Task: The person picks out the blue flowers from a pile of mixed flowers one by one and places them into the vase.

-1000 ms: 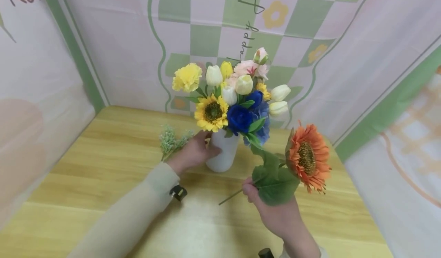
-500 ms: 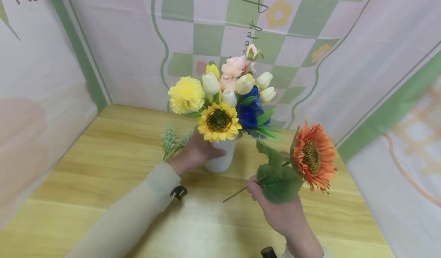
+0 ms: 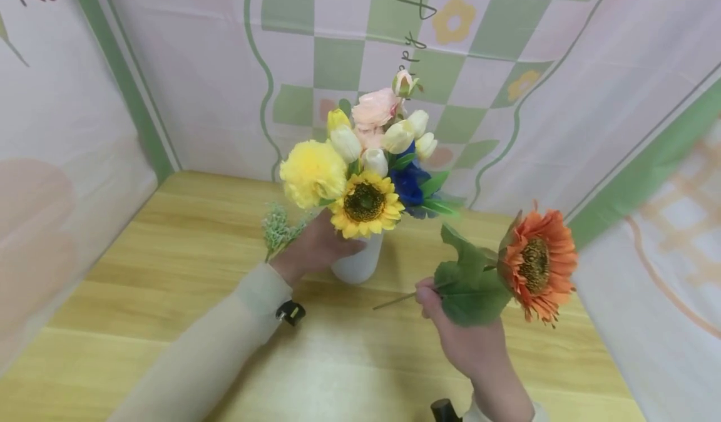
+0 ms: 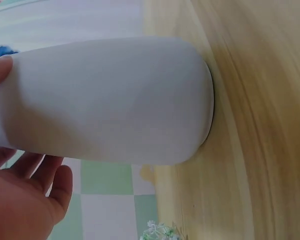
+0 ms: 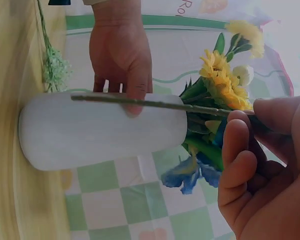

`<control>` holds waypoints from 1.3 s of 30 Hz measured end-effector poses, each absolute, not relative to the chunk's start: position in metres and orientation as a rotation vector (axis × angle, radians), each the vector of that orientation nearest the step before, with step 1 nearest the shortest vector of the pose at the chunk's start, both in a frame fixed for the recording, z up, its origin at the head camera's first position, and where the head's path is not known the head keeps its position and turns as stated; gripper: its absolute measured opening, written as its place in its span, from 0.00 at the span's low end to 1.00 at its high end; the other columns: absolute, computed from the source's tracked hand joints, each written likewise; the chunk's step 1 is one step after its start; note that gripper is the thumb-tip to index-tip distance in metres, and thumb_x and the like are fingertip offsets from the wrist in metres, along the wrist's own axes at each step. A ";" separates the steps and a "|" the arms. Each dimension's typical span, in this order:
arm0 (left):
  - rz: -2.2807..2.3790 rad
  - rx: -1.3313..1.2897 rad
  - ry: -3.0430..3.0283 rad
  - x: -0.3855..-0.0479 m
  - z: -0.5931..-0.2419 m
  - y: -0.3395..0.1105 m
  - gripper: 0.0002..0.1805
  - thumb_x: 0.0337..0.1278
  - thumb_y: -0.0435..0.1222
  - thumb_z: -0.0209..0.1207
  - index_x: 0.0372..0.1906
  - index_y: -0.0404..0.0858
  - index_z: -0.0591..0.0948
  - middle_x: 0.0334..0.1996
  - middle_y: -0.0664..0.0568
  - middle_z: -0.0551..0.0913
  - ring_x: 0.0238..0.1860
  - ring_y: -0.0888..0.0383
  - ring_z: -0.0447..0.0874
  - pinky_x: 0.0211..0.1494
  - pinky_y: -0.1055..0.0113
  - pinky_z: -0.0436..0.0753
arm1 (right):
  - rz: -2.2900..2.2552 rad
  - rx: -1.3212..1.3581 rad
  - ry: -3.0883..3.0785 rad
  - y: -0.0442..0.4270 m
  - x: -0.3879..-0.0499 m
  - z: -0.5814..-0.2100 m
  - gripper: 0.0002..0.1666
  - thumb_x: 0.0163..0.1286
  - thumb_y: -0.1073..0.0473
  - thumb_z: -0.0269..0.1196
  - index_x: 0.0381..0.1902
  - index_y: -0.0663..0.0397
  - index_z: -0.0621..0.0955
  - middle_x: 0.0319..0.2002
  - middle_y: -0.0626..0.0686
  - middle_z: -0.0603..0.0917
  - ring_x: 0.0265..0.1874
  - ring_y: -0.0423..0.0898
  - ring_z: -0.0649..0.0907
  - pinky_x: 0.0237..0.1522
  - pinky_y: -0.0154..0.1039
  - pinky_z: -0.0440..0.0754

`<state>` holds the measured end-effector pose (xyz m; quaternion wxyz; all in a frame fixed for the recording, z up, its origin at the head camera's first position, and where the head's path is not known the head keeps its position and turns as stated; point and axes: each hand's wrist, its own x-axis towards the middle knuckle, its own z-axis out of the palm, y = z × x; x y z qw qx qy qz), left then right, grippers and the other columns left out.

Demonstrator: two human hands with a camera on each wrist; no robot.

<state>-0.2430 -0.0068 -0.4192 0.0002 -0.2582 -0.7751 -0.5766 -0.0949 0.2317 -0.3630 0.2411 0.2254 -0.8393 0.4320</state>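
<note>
A white vase [image 3: 358, 264] stands upright on the table, filled with a mixed bunch of artificial flowers. My left hand [image 3: 315, 247] holds the vase near its top, the thumb across the front and the fingers at the far side. At the front of the bunch are a yellow sunflower [image 3: 366, 204] and a yellow carnation [image 3: 313, 173]. To the right of the vase, my right hand [image 3: 470, 347] pinches the stem of an orange sunflower [image 3: 537, 265] between thumb and fingers. The bare stem end [image 5: 105, 100] points left, crossing in front of the vase in the right wrist view.
A sprig of small pale green-white blossoms [image 3: 277, 228] lies on the wooden table [image 3: 169, 284], left of the vase and partly behind my left hand. Printed cloth with green checks [image 3: 338, 62] hangs behind the table.
The vase and bunch have turned under my left hand: the carnation came forward and the right-hand white tulips shifted left. My right hand moved slightly right with the orange sunflower.
</note>
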 end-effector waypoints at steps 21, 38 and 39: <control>-1.728 -0.979 -2.403 -0.243 -0.417 -0.020 0.42 0.54 0.44 0.72 0.73 0.49 0.66 0.63 0.58 0.75 0.62 0.60 0.73 0.65 0.57 0.71 | 1.325 0.525 -1.897 0.212 -0.115 -0.319 0.04 0.65 0.78 0.62 0.37 0.75 0.81 0.30 0.60 0.86 0.24 0.40 0.82 0.32 0.29 0.81; -1.911 -0.916 -2.510 -0.249 -0.417 -0.038 0.43 0.56 0.42 0.71 0.75 0.54 0.63 0.67 0.56 0.71 0.65 0.52 0.70 0.64 0.50 0.72 | 0.907 0.808 -1.947 0.167 -0.137 -0.275 0.16 0.74 0.56 0.61 0.36 0.66 0.83 0.26 0.52 0.85 0.30 0.48 0.85 0.44 0.39 0.79; -1.911 -0.910 -2.513 -0.249 -0.417 -0.037 0.43 0.56 0.41 0.71 0.75 0.55 0.63 0.67 0.57 0.71 0.65 0.53 0.70 0.64 0.50 0.72 | 0.936 0.791 -1.943 0.167 -0.136 -0.274 0.14 0.73 0.57 0.62 0.36 0.66 0.83 0.26 0.52 0.85 0.29 0.47 0.85 0.42 0.38 0.79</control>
